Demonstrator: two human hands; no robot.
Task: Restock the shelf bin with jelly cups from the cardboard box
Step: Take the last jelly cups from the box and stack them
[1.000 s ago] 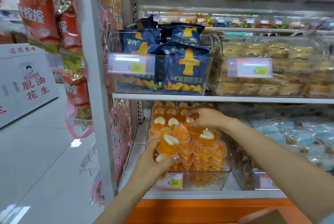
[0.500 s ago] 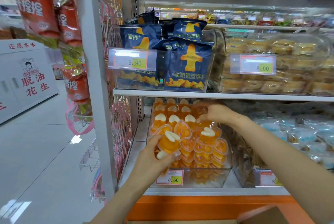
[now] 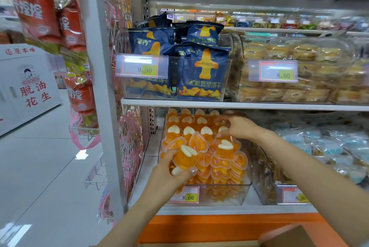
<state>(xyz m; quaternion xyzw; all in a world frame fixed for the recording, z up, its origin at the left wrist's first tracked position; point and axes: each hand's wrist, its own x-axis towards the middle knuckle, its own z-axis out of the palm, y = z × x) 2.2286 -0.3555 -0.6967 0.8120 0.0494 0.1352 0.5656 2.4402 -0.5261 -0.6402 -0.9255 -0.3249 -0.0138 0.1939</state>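
From the head camera, the left hand (image 3: 169, 175) gripped two jelly cups (image 3: 185, 158) at the front left corner of the bin (image 3: 229, 193), with its fingers curled around them. The right hand (image 3: 240, 127) reached over the bin's back right, its fingers pinching a back-row cup (image 3: 223, 127) among the filled rows. A cardboard box (image 3: 289, 234) showed below the bin.
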